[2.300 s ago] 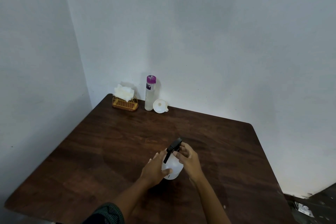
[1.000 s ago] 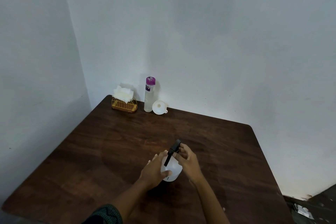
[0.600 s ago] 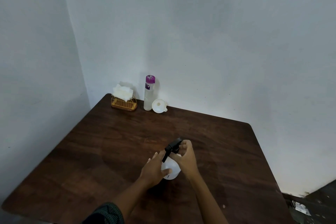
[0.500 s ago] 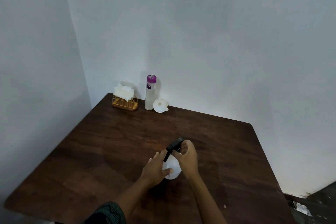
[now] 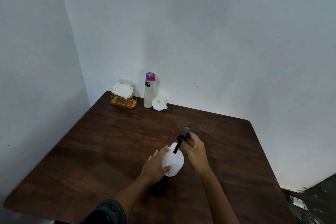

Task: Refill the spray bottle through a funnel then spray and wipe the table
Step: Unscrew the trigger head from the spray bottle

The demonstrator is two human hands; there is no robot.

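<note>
both forearms reach over the table (image 5: 109, 142); left hand (image 5: 156, 166) wraps the white spray bottle (image 5: 173, 162) standing near the middle; right hand (image 5: 194, 148) grips its black spray head (image 5: 182, 136), lifted off.

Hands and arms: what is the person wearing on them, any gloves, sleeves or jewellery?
No gloves: the left hand and right hand are bare, with no ring, watch or bracelet visible. The left arm has a dark sleeve with a green wavy pattern above its bare forearm; the right forearm is uncovered.
</note>
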